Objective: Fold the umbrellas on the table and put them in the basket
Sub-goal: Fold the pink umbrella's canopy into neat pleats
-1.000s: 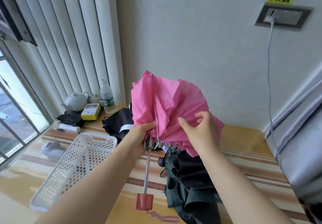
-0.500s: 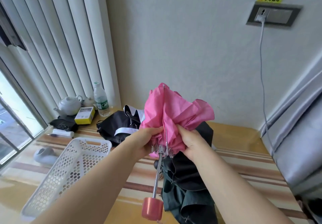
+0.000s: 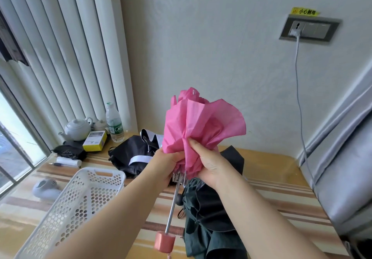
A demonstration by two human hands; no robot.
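two hands hold the pink umbrella (image 3: 198,129) up above the table (image 3: 267,164), canopy uppermost and bunched. nearest to me its pink handle (image 3: 164,240) hangs at the bottom of the bare metal shaft (image 3: 173,204), which slants up to the rib ends. i note the left hand (image 3: 166,163) curled around the gathered fabric at the left of the rib ends, and the right hand (image 3: 209,163) gripping the fabric from the right, its thumb pressed into the folds. beneath the right forearm a dark green umbrella (image 3: 209,218) lies crumpled on the striped tabletop. at lower left stands the white perforated basket (image 3: 76,204), with nothing visible inside it. behind the left hand a black umbrella with white trim (image 3: 132,154) lies loose on the table. farther left i see a white handheld device (image 3: 45,188), a pen (image 3: 57,164), a white roll (image 3: 68,161) and a black pouch (image 3: 69,151). at the back corner stand a yellow box (image 3: 94,140), a white teapot (image 3: 77,129) and a water bottle (image 3: 114,122). on the far wall a cable (image 3: 298,89) runs down from a socket panel (image 3: 309,29).
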